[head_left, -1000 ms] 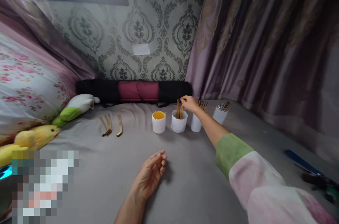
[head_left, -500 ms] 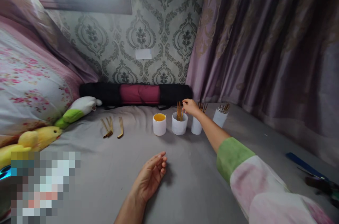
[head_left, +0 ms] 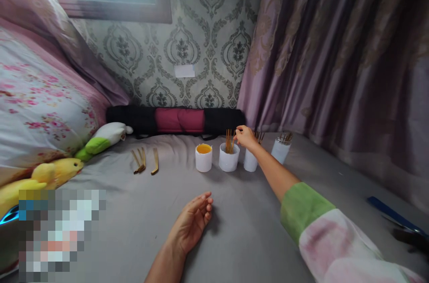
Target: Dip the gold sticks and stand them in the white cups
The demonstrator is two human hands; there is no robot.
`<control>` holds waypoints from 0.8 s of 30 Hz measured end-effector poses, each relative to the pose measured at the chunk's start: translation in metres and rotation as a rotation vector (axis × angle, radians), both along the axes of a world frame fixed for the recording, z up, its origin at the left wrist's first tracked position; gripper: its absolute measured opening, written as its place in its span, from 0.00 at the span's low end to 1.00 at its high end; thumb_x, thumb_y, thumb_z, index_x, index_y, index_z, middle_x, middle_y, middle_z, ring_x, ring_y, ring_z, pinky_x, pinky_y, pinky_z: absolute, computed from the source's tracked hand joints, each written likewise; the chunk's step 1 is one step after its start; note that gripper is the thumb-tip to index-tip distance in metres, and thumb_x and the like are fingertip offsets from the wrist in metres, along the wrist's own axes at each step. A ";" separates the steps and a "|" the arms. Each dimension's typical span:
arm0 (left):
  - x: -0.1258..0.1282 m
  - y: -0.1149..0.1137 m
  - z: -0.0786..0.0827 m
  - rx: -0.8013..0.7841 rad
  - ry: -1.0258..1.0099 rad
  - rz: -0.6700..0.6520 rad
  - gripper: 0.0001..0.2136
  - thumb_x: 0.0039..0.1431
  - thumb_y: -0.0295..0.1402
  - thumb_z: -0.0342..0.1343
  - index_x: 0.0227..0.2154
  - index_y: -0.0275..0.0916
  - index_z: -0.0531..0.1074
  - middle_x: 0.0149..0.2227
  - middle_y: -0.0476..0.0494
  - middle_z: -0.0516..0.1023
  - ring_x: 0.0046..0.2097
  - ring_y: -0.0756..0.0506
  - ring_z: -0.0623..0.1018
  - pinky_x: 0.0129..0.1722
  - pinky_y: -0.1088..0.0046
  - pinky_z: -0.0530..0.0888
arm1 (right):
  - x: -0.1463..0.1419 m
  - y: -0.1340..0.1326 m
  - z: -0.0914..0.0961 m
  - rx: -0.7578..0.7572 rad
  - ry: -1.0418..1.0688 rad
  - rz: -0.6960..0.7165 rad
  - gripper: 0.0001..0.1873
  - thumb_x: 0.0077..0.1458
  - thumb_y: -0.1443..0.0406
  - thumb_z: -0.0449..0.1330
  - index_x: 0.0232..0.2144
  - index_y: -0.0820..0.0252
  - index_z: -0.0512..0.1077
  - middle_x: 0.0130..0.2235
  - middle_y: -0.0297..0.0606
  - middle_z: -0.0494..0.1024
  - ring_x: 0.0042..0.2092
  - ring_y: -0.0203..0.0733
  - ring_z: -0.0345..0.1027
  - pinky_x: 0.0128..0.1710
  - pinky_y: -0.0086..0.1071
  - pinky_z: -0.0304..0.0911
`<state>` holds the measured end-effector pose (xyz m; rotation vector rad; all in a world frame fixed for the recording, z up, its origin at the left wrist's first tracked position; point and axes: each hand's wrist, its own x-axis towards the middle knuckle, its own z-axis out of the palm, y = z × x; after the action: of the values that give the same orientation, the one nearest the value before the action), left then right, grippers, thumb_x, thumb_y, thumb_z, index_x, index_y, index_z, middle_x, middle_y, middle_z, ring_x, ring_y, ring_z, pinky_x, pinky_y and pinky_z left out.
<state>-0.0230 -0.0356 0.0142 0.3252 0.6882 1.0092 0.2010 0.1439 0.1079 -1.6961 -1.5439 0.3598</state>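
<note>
My right hand (head_left: 246, 136) reaches out over a row of white cups on the grey sheet. Its fingertips are pinched at the top of a thin gold stick (head_left: 233, 139) that stands with others in the second cup (head_left: 229, 160). Left of it is a cup with yellow contents (head_left: 203, 159). A third cup (head_left: 250, 161) sits partly behind my wrist, and a fourth cup (head_left: 280, 149), holding more gold pieces, stands to the right. My left hand (head_left: 193, 221) rests on the sheet, fingers loosely spread and empty.
A few gold utensils (head_left: 140, 160) lie on the sheet to the left. A black and maroon rolled bag (head_left: 174, 120) lies along the wall. Plush toys (head_left: 102, 138) and a floral pillow (head_left: 36, 109) are at left, a curtain (head_left: 335, 73) at right, and a blue tool (head_left: 390, 215) at the right edge.
My right hand has stayed at the stick cup and settled slightly lower. The view has tilted up a little. My left hand has not moved.
</note>
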 end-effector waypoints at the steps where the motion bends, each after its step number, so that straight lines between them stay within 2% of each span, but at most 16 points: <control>1: 0.000 0.000 0.000 0.001 0.000 0.000 0.10 0.49 0.25 0.55 0.37 0.30 0.68 0.30 0.43 0.71 0.26 0.54 0.71 0.24 0.80 0.69 | 0.001 -0.001 0.000 0.004 0.012 -0.004 0.16 0.55 0.65 0.46 0.45 0.64 0.62 0.27 0.37 0.76 0.17 0.27 0.62 0.19 0.22 0.57; 12: 0.001 -0.001 0.003 0.007 -0.002 -0.005 0.09 0.50 0.25 0.54 0.36 0.30 0.68 0.30 0.43 0.71 0.26 0.55 0.71 0.24 0.81 0.69 | 0.003 -0.028 -0.005 0.081 0.139 -0.030 0.12 0.54 0.65 0.46 0.39 0.62 0.65 0.25 0.34 0.75 0.16 0.27 0.61 0.16 0.20 0.55; 24: 0.000 -0.001 0.000 0.021 0.011 -0.004 0.11 0.48 0.25 0.55 0.37 0.30 0.68 0.30 0.44 0.70 0.27 0.55 0.70 0.24 0.81 0.68 | -0.020 -0.059 -0.020 0.094 0.296 0.073 0.12 0.53 0.61 0.46 0.32 0.61 0.66 0.23 0.35 0.71 0.16 0.29 0.60 0.14 0.22 0.55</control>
<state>-0.0232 -0.0368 0.0139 0.3508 0.6871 1.0122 0.1809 0.0850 0.0878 -1.4446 -1.3828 0.5421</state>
